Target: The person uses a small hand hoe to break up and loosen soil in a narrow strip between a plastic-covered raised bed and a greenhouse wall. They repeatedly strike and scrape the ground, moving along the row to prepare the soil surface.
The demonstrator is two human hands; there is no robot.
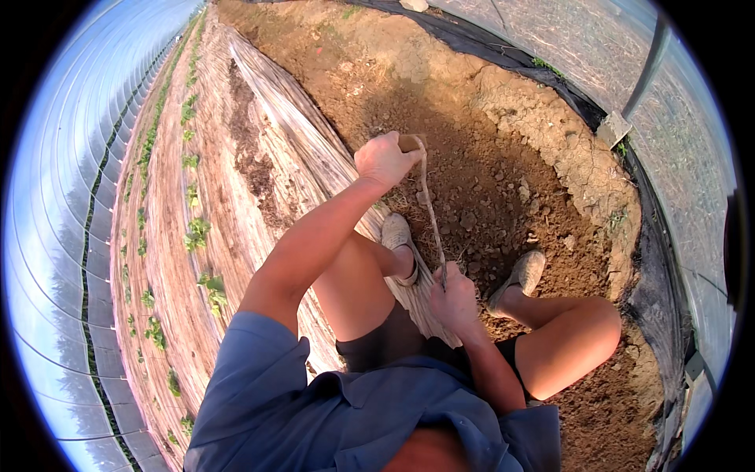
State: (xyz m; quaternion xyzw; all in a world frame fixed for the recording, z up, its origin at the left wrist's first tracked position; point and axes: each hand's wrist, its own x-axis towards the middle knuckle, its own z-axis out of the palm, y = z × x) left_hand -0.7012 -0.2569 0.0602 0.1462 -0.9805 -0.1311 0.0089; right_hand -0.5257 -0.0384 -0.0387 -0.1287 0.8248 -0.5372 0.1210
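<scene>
My left hand (pixel 387 158) is closed around a brown roll or handle-like piece, whose end shows just right of the fingers. A thin, pale, dirt-marked cord or strip (pixel 430 206) hangs from there and runs down to my right hand (pixel 454 295). The thumb and fingers of my right hand pinch the strip's lower end, where a narrow dark piece shows; what it is I cannot tell. Between the hands the strip is fairly straight, above loose brown soil (pixel 472 200).
Wrinkled plastic mulch film (pixel 283 112) lies at left, with rows of green plants (pixel 197 233). A dark ground sheet (pixel 655 259) borders the clear greenhouse wall (pixel 690 147) at right. My shoes (pixel 396 231) stand near the dug soil, beside a cracked earth bank (pixel 548 135).
</scene>
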